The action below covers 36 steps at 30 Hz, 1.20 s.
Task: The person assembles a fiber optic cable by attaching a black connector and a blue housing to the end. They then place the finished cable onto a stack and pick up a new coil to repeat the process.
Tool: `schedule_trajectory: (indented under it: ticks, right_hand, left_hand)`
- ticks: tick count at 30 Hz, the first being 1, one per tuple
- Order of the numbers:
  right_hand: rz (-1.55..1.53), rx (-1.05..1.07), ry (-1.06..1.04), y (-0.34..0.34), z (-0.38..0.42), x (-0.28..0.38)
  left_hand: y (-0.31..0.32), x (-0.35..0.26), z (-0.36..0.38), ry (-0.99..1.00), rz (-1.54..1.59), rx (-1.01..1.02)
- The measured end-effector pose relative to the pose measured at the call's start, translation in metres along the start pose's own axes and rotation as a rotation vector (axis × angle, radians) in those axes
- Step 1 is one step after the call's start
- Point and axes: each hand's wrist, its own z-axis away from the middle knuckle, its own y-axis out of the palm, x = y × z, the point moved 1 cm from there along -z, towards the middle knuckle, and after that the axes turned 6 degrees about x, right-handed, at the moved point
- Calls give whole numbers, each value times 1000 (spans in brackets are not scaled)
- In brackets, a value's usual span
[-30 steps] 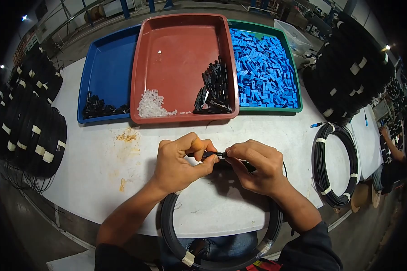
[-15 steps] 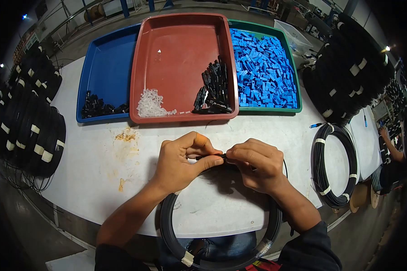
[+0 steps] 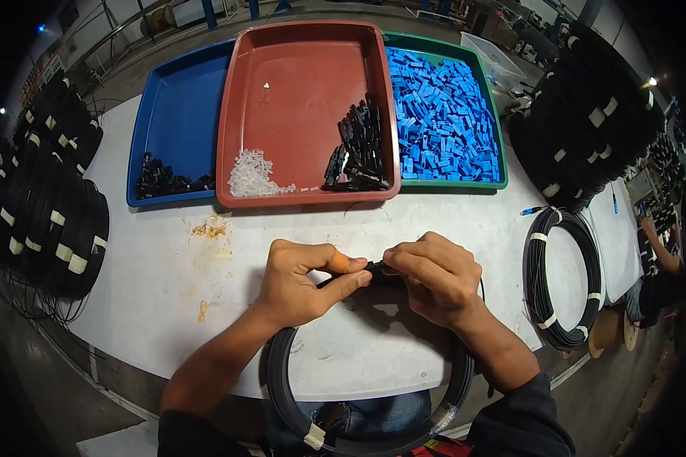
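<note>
My left hand (image 3: 303, 280) pinches one side of a small black connector part (image 3: 375, 266) between thumb and forefinger. My right hand (image 3: 443, 280) grips the other side, its fingers covering most of that end. Between the fingertips only a short dark stretch of the part shows. A coil of black cable (image 3: 280, 373), taped in places, lies below the hands, partly over the table edge and my lap. Part of the coil passes behind both hands. An orange patch marks my left forefinger.
A red tray (image 3: 297, 91) holds clear plastic bits and black connector pieces. Beside it stand a blue tray (image 3: 183, 114) with black pieces and a green tray (image 3: 488, 185) of blue connectors. Cable coils (image 3: 591, 114) are stacked at both sides; another coil (image 3: 537, 282) lies right. A person's arm (image 3: 663, 255) shows far right.
My left thumb and forefinger have drawn slightly left and straightened, so more of the black part shows between the hands. The right hand keeps its grip nearly in place.
</note>
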Motion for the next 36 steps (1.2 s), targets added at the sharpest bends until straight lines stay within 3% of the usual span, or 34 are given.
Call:
schedule_trajectory:
  ticks: [3, 8, 11, 13, 18, 26, 29, 32, 36]
  right_hand:
    - [6, 36, 22, -2, -1, 1]
    - [-113, 151, 144, 0, 0, -3]
    - [-257, 170, 270, 3, 0, -2]
    - [-294, 57, 340, 3, -3, 4]
    - [-124, 61, 173, 2, 1, -2]
    - [-245, 151, 290, 1, 1, -2]
    - [-289, 215, 347, 2, 1, -3]
    - [-317, 98, 324, 6, 1, -2]
    - [-109, 75, 192, 3, 0, 0]
  left_hand:
    - [4, 4, 0, 20, 48, 11]
    - [3, 8, 1, 197, -121, 58]
    - [6, 8, 1, 143, -85, -42]
    - [4, 6, 1, 86, -54, -34]
    - [5, 7, 0, 22, 7, 7]
    - [9, 12, -3, 418, -264, 38]
    - [6, 6, -2, 279, -184, 30]
    - [8, 9, 0, 120, -41, -36]
    - [7, 6, -1, 20, 55, -16]
